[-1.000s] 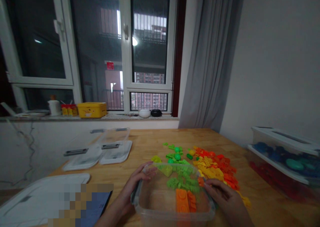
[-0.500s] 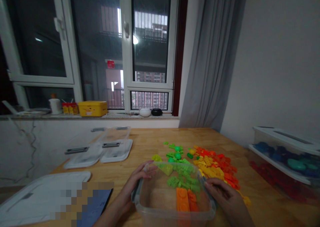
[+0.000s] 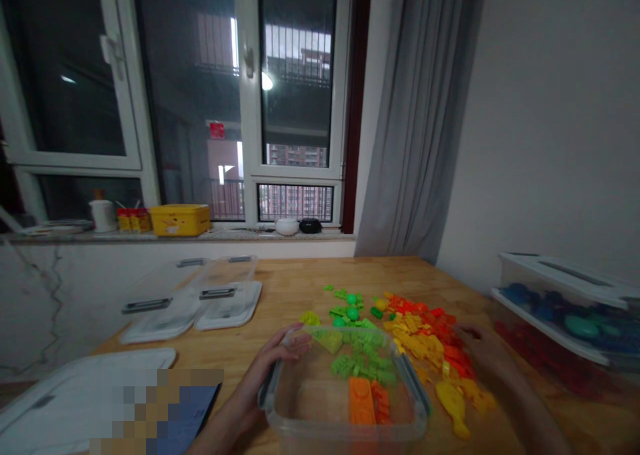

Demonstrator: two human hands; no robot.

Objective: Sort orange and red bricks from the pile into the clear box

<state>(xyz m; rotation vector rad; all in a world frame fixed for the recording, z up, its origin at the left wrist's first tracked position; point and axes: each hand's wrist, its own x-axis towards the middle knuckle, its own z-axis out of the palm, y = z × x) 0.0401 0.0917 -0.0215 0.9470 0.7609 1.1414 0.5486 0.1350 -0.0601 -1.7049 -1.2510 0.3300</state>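
Note:
My left hand (image 3: 280, 355) grips the far left corner of a clear plastic box (image 3: 313, 425), its fingers on the rim. Large orange toy bricks (image 3: 362, 401) show in the right part of the box. Green pieces (image 3: 365, 355) appear through its clear far wall. My right hand (image 3: 477, 348) is apart from the box, at the right edge of a pile of orange-red pieces (image 3: 457, 358). That hand is blurred, and its fingertips are unclear against the pile. A yellow spoon-shaped piece (image 3: 451, 405) lies between the box and my right arm.
Yellow-orange pieces (image 3: 417, 338) lie beside the red ones. Two clear bins (image 3: 227, 275) on white lids stand at the back left, with another white lid (image 3: 100, 381) nearer. Stacked boxes (image 3: 555, 308) of blue and red pieces stand at the right. A partly pixelated blue item (image 3: 193, 405) lies front left.
My right hand has left the box's right side and moved right and up to the orange-red pile, uncovering the yellow spoon-shaped piece. My left hand keeps its hold on the box.

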